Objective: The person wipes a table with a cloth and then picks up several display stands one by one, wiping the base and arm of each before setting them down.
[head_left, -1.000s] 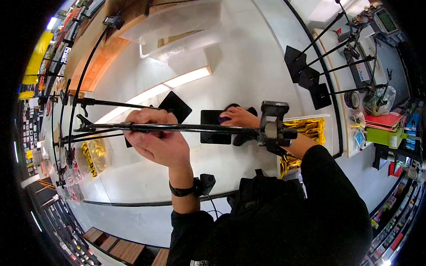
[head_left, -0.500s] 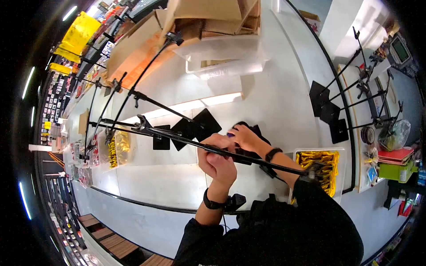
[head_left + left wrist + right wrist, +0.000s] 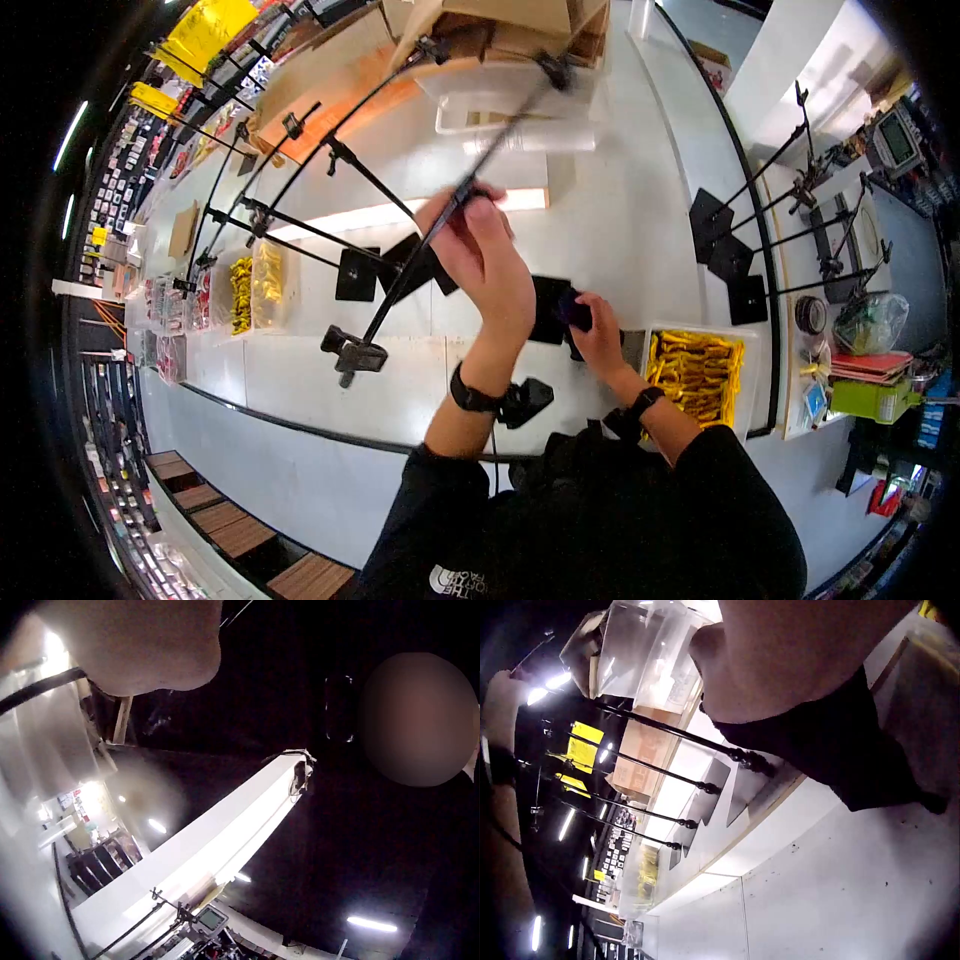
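Note:
My left hand (image 3: 480, 255) is raised over the table, its fingers curled round a thin black rod (image 3: 403, 280) that slants across the head view. A black clamp (image 3: 355, 353) sits on the rod's lower end, and another dark fitting (image 3: 553, 72) on its upper end. Lower and to the right, my right hand (image 3: 598, 338) grips a dark purple-black thing (image 3: 574, 310) beside a black square plate (image 3: 549, 308). In the right wrist view, black material (image 3: 817, 742) spreads out below that hand (image 3: 780, 652). The rod does not show clearly in the left wrist view.
Several black stands with square plates (image 3: 357, 275) are at the left of the table, others (image 3: 748, 300) at the right. A bin of yellow packets (image 3: 697, 378) lies beside my right forearm. A clear plastic box (image 3: 515, 110) and cardboard (image 3: 510, 12) stand at the back.
My hands, close together half a second ago, are now apart. The rod has swung from nearly level to a steep slant, my left hand still round it.

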Action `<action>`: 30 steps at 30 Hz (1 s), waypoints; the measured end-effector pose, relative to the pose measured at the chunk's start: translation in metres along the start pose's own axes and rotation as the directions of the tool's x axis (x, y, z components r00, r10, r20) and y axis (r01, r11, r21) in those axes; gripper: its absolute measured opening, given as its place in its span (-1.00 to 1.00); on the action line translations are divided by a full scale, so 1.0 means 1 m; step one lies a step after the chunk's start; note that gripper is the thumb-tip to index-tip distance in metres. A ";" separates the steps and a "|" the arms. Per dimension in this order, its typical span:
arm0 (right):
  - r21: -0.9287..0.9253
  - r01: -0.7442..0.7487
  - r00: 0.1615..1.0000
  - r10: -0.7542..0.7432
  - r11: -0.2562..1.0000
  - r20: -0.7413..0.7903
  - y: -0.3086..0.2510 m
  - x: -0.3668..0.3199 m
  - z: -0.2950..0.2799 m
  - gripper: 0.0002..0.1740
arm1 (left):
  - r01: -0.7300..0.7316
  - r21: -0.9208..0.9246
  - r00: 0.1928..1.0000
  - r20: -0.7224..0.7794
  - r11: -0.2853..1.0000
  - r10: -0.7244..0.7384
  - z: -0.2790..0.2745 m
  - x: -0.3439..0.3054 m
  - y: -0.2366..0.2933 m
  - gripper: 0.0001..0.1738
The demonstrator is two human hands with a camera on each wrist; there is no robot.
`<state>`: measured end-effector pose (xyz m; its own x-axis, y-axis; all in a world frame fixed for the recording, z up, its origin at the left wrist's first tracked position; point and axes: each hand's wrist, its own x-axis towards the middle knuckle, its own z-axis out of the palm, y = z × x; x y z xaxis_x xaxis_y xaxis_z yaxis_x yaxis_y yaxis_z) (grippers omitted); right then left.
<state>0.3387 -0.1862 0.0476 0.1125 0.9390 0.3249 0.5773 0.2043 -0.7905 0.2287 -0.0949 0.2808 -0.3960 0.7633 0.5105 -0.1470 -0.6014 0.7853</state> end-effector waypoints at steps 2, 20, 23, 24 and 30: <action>-0.010 -0.009 1.000 0.009 1.000 0.001 0.000 0.000 0.005 -0.49 | -0.001 -0.021 0.999 0.035 1.000 0.002 -0.001 0.010 0.000 -0.78; -0.545 0.504 0.861 -0.340 0.670 0.379 0.004 0.060 0.107 -0.61 | 0.005 0.051 0.885 0.466 0.999 -0.028 -0.020 0.033 -0.039 -0.59; -0.682 0.437 0.896 -0.214 0.586 0.390 -0.007 0.087 0.137 -0.65 | 0.010 0.020 0.886 0.464 1.000 -0.019 -0.017 0.021 -0.036 -0.60; -0.797 0.387 0.922 -0.164 0.465 0.352 -0.009 0.097 0.143 -0.65 | 0.006 0.009 0.889 0.457 1.000 -0.009 -0.016 0.018 -0.036 -0.58; -0.492 0.203 0.973 -0.118 0.846 0.199 0.003 0.094 0.157 -0.65 | -0.030 0.066 0.892 0.453 0.997 -0.003 -0.017 0.017 -0.032 -0.56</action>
<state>0.2245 -0.0539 -0.0057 -0.1198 0.9446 0.3056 0.9096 0.2278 -0.3475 0.2115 -0.0667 0.2582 0.0577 0.7892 0.6114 -0.0750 -0.6072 0.7910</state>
